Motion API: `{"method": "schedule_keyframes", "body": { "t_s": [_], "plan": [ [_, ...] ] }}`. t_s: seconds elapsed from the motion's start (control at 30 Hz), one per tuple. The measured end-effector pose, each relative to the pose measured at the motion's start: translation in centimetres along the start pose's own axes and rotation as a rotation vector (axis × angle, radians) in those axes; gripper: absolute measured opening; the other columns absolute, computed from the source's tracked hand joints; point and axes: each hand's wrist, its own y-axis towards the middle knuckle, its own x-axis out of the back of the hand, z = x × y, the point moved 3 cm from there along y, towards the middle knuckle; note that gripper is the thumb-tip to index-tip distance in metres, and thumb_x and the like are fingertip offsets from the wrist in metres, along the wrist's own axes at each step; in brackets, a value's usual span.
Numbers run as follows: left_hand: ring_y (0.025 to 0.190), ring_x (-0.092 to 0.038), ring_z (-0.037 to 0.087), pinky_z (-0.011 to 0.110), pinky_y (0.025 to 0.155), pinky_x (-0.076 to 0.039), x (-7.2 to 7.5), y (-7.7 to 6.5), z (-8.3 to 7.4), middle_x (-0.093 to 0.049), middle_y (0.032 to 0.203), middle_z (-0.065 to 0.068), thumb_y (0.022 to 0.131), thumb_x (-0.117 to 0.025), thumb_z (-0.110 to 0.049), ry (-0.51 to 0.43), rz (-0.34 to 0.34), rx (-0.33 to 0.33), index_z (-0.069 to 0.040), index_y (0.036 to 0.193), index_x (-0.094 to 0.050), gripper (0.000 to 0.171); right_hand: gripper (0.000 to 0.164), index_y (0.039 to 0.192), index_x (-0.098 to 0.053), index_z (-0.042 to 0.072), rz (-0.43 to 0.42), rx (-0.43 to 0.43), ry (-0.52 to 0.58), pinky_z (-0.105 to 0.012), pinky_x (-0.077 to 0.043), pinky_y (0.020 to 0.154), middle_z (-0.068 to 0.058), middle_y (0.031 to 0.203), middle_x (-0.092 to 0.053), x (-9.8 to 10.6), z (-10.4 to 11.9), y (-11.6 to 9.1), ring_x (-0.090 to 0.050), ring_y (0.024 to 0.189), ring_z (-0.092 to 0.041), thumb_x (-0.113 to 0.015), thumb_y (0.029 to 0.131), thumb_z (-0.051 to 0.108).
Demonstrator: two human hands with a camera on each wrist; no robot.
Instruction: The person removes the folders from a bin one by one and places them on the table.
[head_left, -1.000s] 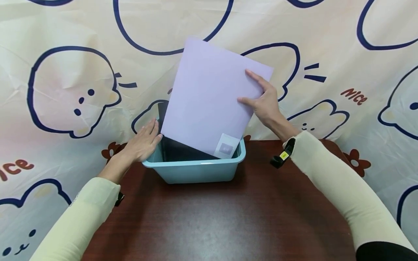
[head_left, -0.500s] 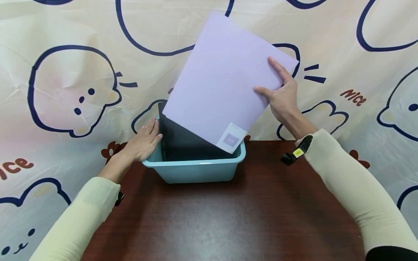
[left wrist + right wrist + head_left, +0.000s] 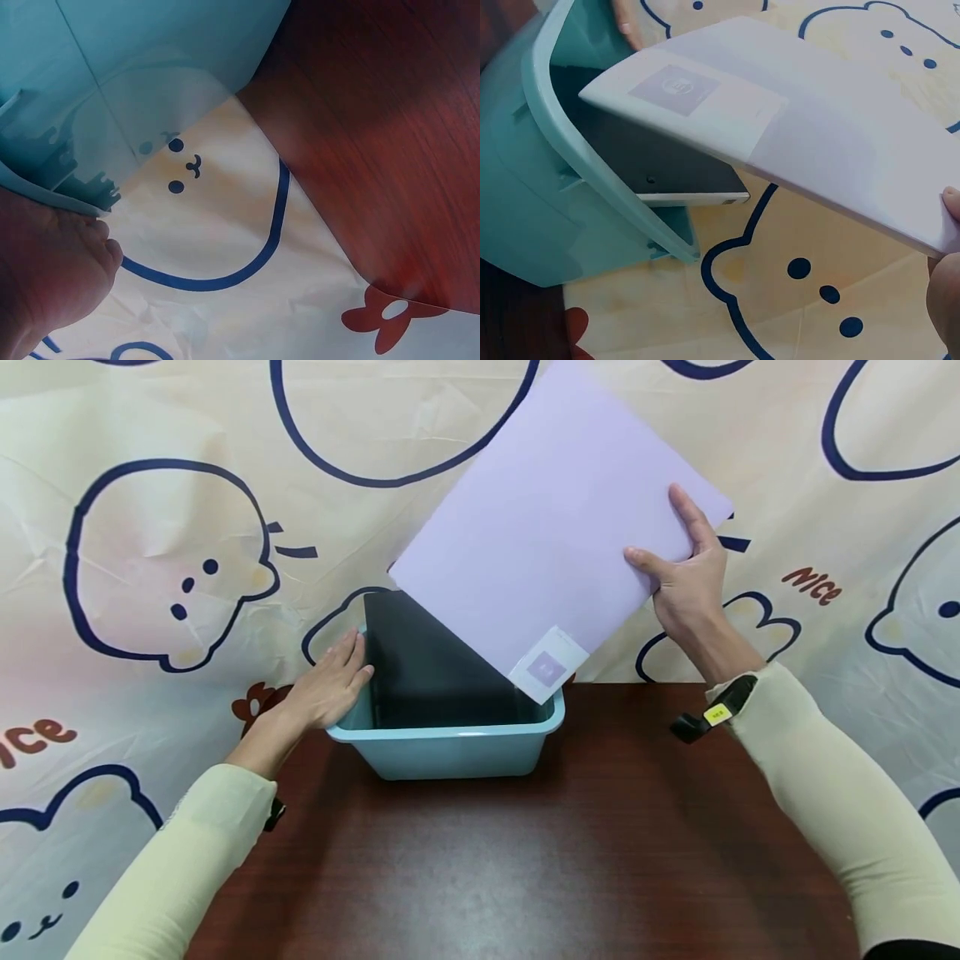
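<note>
A lilac folder (image 3: 555, 527) with a clear label pocket (image 3: 549, 665) at one corner is tilted above a light blue plastic bin (image 3: 450, 756). My right hand (image 3: 686, 585) grips its right edge, thumb and a finger on the front face and the other fingers hidden behind. The folder's lower corner overlaps the bin's right rim in the head view. Inside the bin stands a flat black folder-like item (image 3: 442, 685); the right wrist view shows a pale strip along its edge. My left hand (image 3: 326, 685) rests at the bin's left rim, fingers extended.
The bin stands at the back of a dark brown wooden table (image 3: 525, 860). Right behind it hangs a cream cloth (image 3: 360, 527) printed with blue cartoon outlines, which also comes down along both sides of the table.
My right hand has moved right and upward with the lilac folder, which has tilted further and risen out of the bin. More of the black item shows. The left hand has stayed put.
</note>
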Motion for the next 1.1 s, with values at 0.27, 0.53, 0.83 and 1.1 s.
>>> {"method": "schedule_keyframes", "body": {
  "t_s": [0.27, 0.53, 0.83, 1.1],
  "plan": [
    [0.163, 0.008, 0.041, 0.058, 0.131, 0.002, -0.2, 0.0, 0.1, 0.012, 0.176, 0.019, 0.115, -0.03, -0.036, -0.002, -0.003, 0.007, -0.001, 0.167, 0.007, 0.073, 0.091, 0.15, -0.061, 0.024, -0.057, -0.053, 0.041, -0.048, -0.044, 0.118, 0.008, 0.157, -0.047, 1.8, 0.8, 0.2, -0.036, 0.146, -0.018, -0.083, 0.075, -0.022],
    [0.163, 0.007, 0.04, 0.058, 0.131, 0.001, -0.1, 0.0, 0.1, 0.011, 0.177, 0.018, 0.115, -0.03, -0.036, -0.019, -0.02, 0.004, -0.002, 0.168, 0.006, 0.072, 0.093, 0.148, -0.063, 0.021, -0.069, -0.047, 0.109, -0.037, -0.06, 0.091, 0.007, 0.155, -0.049, 4.0, 2.1, 0.7, -0.037, 0.144, -0.016, -0.077, 0.073, -0.031],
    [0.163, 0.011, 0.04, 0.057, 0.131, 0.004, 0.0, 0.0, -0.1, 0.016, 0.176, 0.018, 0.115, -0.029, -0.037, -0.017, 0.004, 0.006, -0.003, 0.167, 0.011, 0.074, 0.094, 0.149, -0.062, 0.019, -0.033, -0.082, 0.125, -0.034, -0.063, 0.088, 0.005, 0.159, -0.043, 6.8, 3.3, 1.0, -0.038, 0.144, -0.017, -0.071, 0.074, -0.037],
    [0.163, 0.01, 0.039, 0.055, 0.131, 0.003, -0.1, -0.1, -0.1, 0.015, 0.177, 0.016, 0.115, -0.03, -0.038, -0.019, -0.011, 0.001, -0.004, 0.167, 0.011, 0.075, 0.087, 0.152, -0.059, 0.027, -0.007, -0.16, 0.041, -0.039, -0.043, 0.115, 0.013, 0.163, -0.034, 9.7, 4.3, 0.6, -0.03, 0.147, -0.013, -0.071, 0.084, -0.026]
  ]
}}
